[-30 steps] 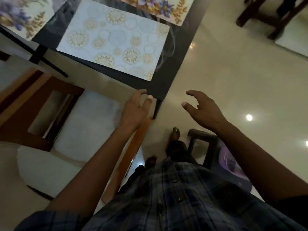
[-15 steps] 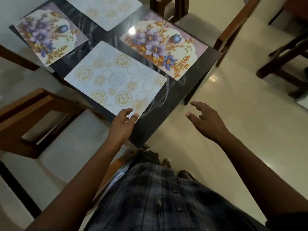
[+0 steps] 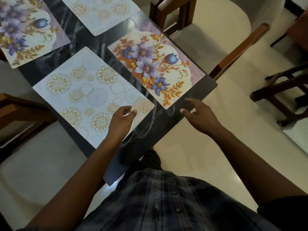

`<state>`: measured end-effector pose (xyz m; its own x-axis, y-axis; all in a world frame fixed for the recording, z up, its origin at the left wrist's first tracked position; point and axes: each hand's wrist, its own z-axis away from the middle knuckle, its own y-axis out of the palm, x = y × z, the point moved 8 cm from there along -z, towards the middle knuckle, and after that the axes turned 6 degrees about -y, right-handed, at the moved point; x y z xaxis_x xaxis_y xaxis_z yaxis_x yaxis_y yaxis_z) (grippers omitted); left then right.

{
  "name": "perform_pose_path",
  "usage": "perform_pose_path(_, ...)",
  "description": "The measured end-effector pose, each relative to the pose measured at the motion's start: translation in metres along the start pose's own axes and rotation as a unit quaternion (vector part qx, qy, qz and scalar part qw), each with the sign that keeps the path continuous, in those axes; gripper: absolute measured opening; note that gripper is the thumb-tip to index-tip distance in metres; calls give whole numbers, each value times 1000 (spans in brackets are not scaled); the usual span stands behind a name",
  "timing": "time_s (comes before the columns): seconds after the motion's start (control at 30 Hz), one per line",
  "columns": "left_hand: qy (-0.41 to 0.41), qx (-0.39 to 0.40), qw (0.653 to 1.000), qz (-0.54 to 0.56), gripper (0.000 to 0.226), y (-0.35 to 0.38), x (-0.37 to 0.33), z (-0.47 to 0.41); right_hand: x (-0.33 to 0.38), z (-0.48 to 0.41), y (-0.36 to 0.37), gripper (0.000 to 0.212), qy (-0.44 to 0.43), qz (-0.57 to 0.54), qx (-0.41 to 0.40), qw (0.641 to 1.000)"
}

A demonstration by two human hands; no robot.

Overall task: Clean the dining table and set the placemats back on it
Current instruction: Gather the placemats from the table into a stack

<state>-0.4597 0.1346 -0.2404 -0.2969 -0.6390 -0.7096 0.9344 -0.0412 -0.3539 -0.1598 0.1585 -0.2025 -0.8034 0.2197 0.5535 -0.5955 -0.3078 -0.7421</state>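
- My left hand [image 3: 122,121]: fingers loose, holding nothing, over the near corner of the gold-circle placemat [image 3: 86,92].
- My right hand [image 3: 198,116]: spread, empty, above the dark table [image 3: 150,130] edge.
- Floral placemat [image 3: 155,67] lies just beside, with a bare strip between.

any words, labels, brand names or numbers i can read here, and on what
None readable.
All four placemats bear only patterns: near circle-pattern placemat, far circle-pattern placemat, left floral placemat, right floral placemat.
The dark table and plaid shirt show no lettering.
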Motion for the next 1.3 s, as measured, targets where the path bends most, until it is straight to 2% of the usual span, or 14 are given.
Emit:
perform_pose_path(0.07, -23, 12, 999, 38, 47, 15, -12, -17, -1, -24, -9, 58, 3, 6, 18, 1000)
perform_pose_path(0.17, -74, 33, 990, 117, 35, 35, -31, -40, 5, -58, -23, 58, -3, 6, 28, 1000)
perform_pose_path(0.27, -142, 63, 961, 229, 29, 53, -43, -52, 6, -92, -32, 58, -3, 3, 50, 999)
perform_pose_path(0.43, -217, 67, 913, 340, 45, 77, -52, -68, -10, -152, -52, 61, 19, -13, 61, 998)
perform_pose_path(0.5, -244, 59, 900, 357, 45, 87, -54, -71, -17, -175, -62, 60, 7, 4, 66, 998)
perform_pose_path(0.63, -260, 37, 896, 358, 20, 106, -69, -74, -33, -222, -73, 46, -19, 6, 87, 996)
perform_pose_path(0.73, -269, -18, 903, 334, 20, 113, -78, -76, -53, -250, -76, 65, 9, 24, 123, 992)
perform_pose_path(0.83, -285, -62, 894, 339, 19, 117, -81, -78, -67, -268, -74, 52, -6, 8, 167, 986)
perform_pose_path(0.97, -313, -105, 874, 357, 17, 122, -77, -77, -72, -277, -80, 36, -48, -11, 166, 985)
perform_pose_path(1.1, -298, -113, 876, 361, 10, 131, -89, -78, -79, -284, -86, 29, -57, -36, 169, 983)
perform_pose_path(1.2, -209, -120, 908, 342, 21, 137, -112, -82, -83, -289, -92, 34, -64, -33, 157, 985)
perform_pose_path(1.3, -128, -152, 924, 326, 27, 133, -134, -70, -73, -289, -106, 41, -108, -27, 111, 988)
